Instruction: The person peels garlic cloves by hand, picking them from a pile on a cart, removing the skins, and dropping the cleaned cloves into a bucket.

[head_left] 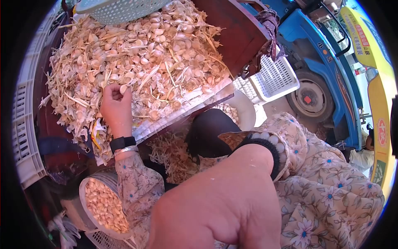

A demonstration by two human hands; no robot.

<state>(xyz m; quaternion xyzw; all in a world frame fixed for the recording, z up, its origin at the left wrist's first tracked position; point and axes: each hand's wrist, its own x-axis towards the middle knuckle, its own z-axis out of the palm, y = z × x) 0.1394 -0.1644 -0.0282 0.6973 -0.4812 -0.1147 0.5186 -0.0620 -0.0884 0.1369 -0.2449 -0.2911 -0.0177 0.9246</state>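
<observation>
My left hand (117, 108) is at the front of a big heap of garlic cloves and dry skins (137, 54), its fingers pinched on a garlic clove (123, 89). That wrist carries a black band and a silver bangle. Very close to the camera is my right hand (219, 199), back upward, with a beaded bracelet at the wrist. Its fingers bend out of sight, so what they hold, if anything, is hidden. Below my left forearm stands a bucket (84, 198) filled with pale garlic cloves.
A pale green basket (120, 10) rests at the heap's far side. White crates flank the work: one crate (275, 79) at right, another (25, 128) at left. A round tub (248, 110) holding cloves sits beyond my knee. Farther right is a blue vehicle (319, 54).
</observation>
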